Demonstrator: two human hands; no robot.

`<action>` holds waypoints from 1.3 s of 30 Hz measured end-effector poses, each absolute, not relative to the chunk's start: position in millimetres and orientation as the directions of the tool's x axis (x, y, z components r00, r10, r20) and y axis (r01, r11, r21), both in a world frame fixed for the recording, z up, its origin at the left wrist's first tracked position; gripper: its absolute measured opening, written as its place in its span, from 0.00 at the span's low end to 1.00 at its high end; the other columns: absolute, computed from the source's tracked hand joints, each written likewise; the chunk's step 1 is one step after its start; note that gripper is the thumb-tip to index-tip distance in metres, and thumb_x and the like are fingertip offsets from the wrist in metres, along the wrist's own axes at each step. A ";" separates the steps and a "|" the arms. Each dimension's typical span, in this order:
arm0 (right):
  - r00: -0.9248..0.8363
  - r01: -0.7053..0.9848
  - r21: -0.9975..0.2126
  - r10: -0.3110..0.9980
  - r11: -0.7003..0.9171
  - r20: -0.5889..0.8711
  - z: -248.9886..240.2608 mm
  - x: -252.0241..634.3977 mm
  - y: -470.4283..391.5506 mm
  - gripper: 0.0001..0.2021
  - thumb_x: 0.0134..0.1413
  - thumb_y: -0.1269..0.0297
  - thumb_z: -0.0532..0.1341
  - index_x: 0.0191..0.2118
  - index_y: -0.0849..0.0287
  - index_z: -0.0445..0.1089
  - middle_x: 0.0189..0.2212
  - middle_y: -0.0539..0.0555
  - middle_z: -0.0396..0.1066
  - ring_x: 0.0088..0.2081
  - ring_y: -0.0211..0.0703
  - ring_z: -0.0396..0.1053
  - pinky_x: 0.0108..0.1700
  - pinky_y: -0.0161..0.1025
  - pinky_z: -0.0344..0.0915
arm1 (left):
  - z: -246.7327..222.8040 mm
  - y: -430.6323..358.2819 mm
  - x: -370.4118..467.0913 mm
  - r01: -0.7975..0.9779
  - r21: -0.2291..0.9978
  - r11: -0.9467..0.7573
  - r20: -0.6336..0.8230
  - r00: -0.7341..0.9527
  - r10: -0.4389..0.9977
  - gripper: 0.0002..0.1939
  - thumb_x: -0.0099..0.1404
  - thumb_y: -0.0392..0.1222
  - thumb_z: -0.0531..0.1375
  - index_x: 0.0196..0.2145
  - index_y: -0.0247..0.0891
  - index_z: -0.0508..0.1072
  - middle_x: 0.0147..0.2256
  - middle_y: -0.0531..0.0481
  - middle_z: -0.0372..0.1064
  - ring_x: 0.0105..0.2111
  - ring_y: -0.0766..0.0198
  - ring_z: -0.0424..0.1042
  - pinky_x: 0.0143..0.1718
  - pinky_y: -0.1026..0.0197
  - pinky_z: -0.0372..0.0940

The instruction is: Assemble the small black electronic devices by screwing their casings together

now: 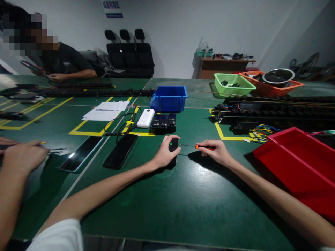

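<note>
One green table (199, 216) spans the scene. One red bin (295, 164) sits right, one blue bin (170, 101) far, two phones (120, 152) left. In the middle, the left hand (166, 153) grips one black box (173, 143); the right hand (216, 151) pinches one screwdriver (197, 146), its tip at the box's right side.

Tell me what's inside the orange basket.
The orange basket holds a round metal bowl on top, with dark items showing to its left, too small to identify. Whatever lies under the bowl or low in the basket is covered.
</note>
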State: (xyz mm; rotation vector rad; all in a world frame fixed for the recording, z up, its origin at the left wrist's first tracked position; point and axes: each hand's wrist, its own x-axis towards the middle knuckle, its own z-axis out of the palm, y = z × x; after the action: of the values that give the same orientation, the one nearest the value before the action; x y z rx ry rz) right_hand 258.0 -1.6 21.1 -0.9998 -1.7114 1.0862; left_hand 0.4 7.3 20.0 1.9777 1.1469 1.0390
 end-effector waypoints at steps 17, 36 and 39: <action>-0.208 0.023 -0.973 0.953 0.231 0.222 26.4 249.8 -5.5 0.10 0.51 0.60 0.68 0.36 0.60 0.78 0.40 0.59 0.78 0.25 0.38 0.73 0.27 0.37 0.73 | 19.9 6.8 0.5 0.398 0.806 -0.438 0.325 0.321 0.890 0.16 0.61 0.38 0.59 0.48 0.42 0.67 0.44 0.49 0.62 0.45 0.61 0.66 0.51 0.58 0.61; -0.150 0.058 -0.994 0.984 -0.087 -0.095 23.6 253.1 3.6 0.19 0.52 0.48 0.65 0.29 0.63 0.72 0.15 0.49 0.68 0.14 0.30 0.60 0.16 0.27 0.54 | 19.9 6.8 -0.4 0.400 0.798 -0.451 0.332 0.332 0.883 0.16 0.62 0.38 0.59 0.48 0.43 0.67 0.45 0.49 0.62 0.46 0.60 0.65 0.52 0.56 0.60; -0.140 0.087 -0.995 0.988 -0.057 -0.068 23.7 253.0 3.4 0.18 0.53 0.49 0.64 0.30 0.63 0.72 0.16 0.49 0.68 0.15 0.31 0.61 0.17 0.28 0.55 | 20.4 6.7 -0.3 0.398 0.801 -0.446 0.329 0.330 0.885 0.16 0.62 0.38 0.59 0.49 0.42 0.66 0.45 0.49 0.62 0.46 0.61 0.65 0.52 0.57 0.60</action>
State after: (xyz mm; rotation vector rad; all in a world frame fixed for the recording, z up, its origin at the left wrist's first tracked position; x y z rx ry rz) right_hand 253.0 3.4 23.7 -1.2459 -1.3471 1.3224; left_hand -0.3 6.7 20.4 1.9926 1.1236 1.0373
